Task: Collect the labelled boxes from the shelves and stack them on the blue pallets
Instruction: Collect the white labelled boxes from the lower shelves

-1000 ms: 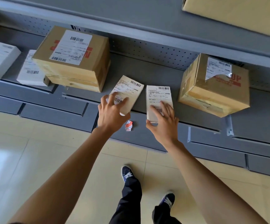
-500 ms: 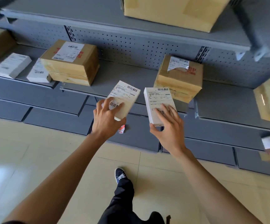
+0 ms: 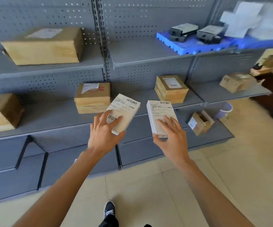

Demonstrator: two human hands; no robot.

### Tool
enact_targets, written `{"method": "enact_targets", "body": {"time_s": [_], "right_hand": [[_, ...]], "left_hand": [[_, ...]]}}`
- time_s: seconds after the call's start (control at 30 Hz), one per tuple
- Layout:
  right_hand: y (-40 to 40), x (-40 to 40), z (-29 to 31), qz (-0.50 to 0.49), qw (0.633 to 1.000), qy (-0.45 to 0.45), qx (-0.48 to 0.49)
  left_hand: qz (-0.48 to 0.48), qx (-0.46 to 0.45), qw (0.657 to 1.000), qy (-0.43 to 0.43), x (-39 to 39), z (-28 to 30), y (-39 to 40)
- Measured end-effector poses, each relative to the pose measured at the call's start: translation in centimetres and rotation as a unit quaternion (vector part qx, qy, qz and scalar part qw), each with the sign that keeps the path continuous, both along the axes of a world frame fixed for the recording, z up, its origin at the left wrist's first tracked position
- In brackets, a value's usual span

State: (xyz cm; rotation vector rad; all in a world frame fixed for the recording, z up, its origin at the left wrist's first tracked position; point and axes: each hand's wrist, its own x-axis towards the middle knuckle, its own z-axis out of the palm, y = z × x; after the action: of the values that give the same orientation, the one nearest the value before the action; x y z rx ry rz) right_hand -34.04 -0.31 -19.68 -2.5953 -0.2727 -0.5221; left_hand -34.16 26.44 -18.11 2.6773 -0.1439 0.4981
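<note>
Left hand (image 3: 105,133) grips a small white labelled box (image 3: 123,113), fingers spread over the barcode label, thumb under the near end; box underside hidden. Right hand (image 3: 171,135) grips a second white labelled box (image 3: 161,116), fingers on top, thumb at the near left corner. The boxes sit side by side, apart, both off the shelf. Label print too small to read. Beyond the left hand, a brown carton (image 3: 92,97) on the grey shelf (image 3: 50,117), its near right corner hidden behind the held box. Beyond the right hand, another carton (image 3: 171,89). Far up-right of the right hand, a blue pallet (image 3: 191,45) carrying dark boxes, blurred, its right part smeared and cut off by the frame edge. One shoe (image 3: 109,210) below between the forearms.
</note>
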Motion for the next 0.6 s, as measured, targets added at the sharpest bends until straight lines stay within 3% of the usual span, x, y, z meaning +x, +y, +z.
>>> {"method": "enact_targets", "body": {"time_s": [0.3,0.6], "right_hand": [[-15.9,-1.9,3.9,-0.176,0.984,-0.016,0.021],[-27.2,1.8,7.1,-0.266,0.964,-0.006,-0.011]], "left_hand": [[-0.157,-0.005,0.987,-0.030,5.1,3.5,-17.0],[-0.244,-0.038,0.968,-0.044,13.6,5.7,-29.7]]}}
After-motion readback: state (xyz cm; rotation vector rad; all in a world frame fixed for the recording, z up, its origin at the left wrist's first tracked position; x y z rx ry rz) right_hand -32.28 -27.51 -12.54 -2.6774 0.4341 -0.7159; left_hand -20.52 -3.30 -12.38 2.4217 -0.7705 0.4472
